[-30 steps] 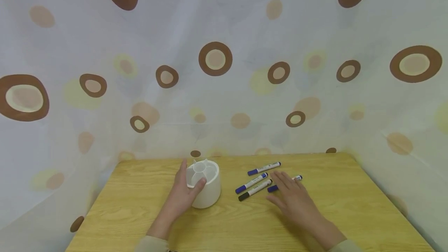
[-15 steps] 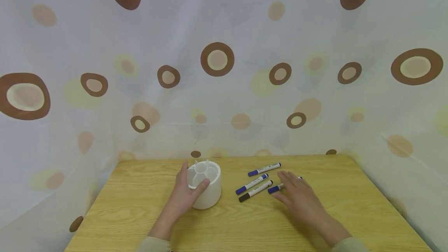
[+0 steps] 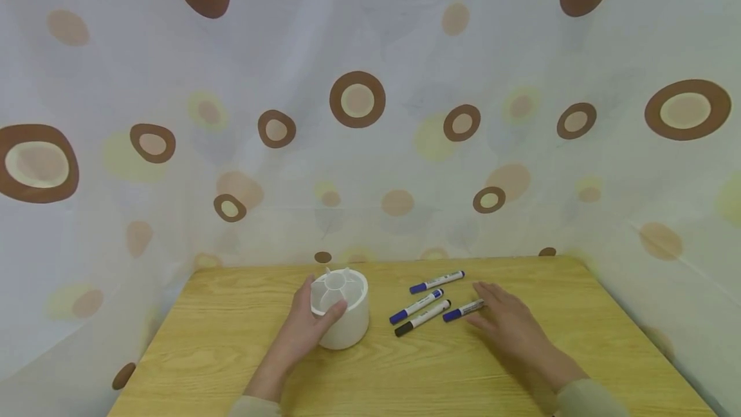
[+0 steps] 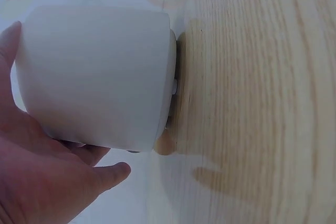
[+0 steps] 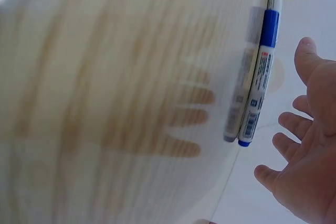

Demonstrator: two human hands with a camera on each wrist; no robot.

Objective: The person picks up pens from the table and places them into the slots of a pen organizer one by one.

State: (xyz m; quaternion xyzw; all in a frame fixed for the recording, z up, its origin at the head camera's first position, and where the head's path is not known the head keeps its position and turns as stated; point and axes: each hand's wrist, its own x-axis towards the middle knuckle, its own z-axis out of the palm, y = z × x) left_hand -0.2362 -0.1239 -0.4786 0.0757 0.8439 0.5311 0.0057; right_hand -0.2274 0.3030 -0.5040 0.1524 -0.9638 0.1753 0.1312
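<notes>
My left hand [image 3: 301,331] grips a white round pen holder [image 3: 350,328] by its side, thumb over the rim. Dividers split its inside around a central ring. In the left wrist view the holder [image 4: 100,77] shows small feet at its base, and the curled left hand [image 4: 47,174] lies against its wall. My right hand [image 3: 514,328] hovers with spread fingers at the end of a blue-capped marker [image 3: 460,311], whose far tip it hides. From the right wrist, that marker [image 5: 258,93] lies apart from the open right hand [image 5: 310,145].
Left of that marker lie a black-capped marker [image 3: 422,318], a blue-capped marker [image 3: 415,307] and, farther back, another blue-capped marker [image 3: 437,282]. The wooden table [image 3: 231,340] meets a dotted curtain [image 3: 405,166] behind and at both sides.
My right hand has drawn to the right, uncovering more of the marker beside it. My left hand and the pen holder have shifted very slightly right. The markers stay put.
</notes>
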